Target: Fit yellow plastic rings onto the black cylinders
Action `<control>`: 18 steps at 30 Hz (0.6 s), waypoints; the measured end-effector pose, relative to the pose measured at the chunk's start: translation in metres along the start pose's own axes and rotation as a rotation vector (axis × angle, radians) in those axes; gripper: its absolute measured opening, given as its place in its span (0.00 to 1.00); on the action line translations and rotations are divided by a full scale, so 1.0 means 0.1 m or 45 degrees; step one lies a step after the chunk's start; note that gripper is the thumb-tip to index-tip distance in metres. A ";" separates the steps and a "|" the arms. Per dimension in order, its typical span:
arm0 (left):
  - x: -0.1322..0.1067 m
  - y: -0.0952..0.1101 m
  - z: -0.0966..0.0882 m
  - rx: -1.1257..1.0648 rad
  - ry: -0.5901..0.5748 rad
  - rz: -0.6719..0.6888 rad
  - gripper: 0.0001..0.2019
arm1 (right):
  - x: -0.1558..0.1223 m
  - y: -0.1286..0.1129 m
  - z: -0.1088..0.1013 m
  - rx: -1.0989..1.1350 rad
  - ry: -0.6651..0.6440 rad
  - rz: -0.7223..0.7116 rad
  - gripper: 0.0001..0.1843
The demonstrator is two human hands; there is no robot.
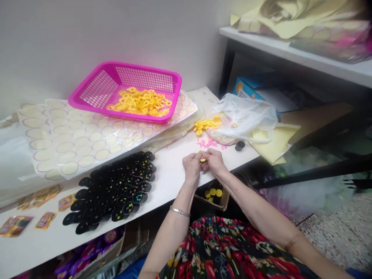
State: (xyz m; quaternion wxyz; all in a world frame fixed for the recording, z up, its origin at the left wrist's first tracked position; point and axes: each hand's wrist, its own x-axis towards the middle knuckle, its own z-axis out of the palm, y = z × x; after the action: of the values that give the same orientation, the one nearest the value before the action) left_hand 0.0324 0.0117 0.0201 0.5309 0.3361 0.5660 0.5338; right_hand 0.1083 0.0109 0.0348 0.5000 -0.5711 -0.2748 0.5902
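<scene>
My left hand (pixel 192 166) and my right hand (pixel 214 162) meet at the table's front edge, fingers pinched together. Between their fingertips is a small yellow plastic piece (pixel 202 159), mostly covered by the fingers. Just beyond the hands lie tiny pink beads or rings (pixel 207 143), scattered on the white table (pixel 171 170). Behind these sits a loose pile of yellow ring-shaped pieces (pixel 207 124). A single black cup-like part (pixel 240 146) stands to the right of the beads.
A pink basket (pixel 75 101) holding yellow pieces rests on sheets of round stickers (pixel 99 136). Rows of black cups (pixel 116 190) stand at left, near printed cards (pixel 45 220). A plastic bag (pixel 250 116) lies at right. Below the edge is a box with yellow discs (pixel 213 192).
</scene>
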 end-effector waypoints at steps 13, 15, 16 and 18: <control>-0.25 0.02 -0.26 0.235 -0.476 0.247 0.17 | -0.44 0.01 -0.23 0.336 -0.227 -0.017 0.23; -0.33 0.02 -0.27 0.415 -0.487 0.463 0.13 | -0.58 -0.01 -0.32 0.314 -0.289 0.025 0.26; -0.38 0.03 -0.27 0.501 -0.496 0.586 0.12 | -0.65 -0.02 -0.37 0.303 -0.312 0.029 0.28; -0.49 0.06 -0.27 0.617 -0.529 0.797 0.11 | -0.77 -0.03 -0.48 0.275 -0.338 0.007 0.29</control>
State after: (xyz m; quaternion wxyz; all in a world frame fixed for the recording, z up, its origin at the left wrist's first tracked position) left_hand 0.0161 -0.0399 0.0339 0.3522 0.7060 0.4271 0.4418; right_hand 0.1428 -0.0697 0.0589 0.5162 -0.4319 -0.2719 0.6878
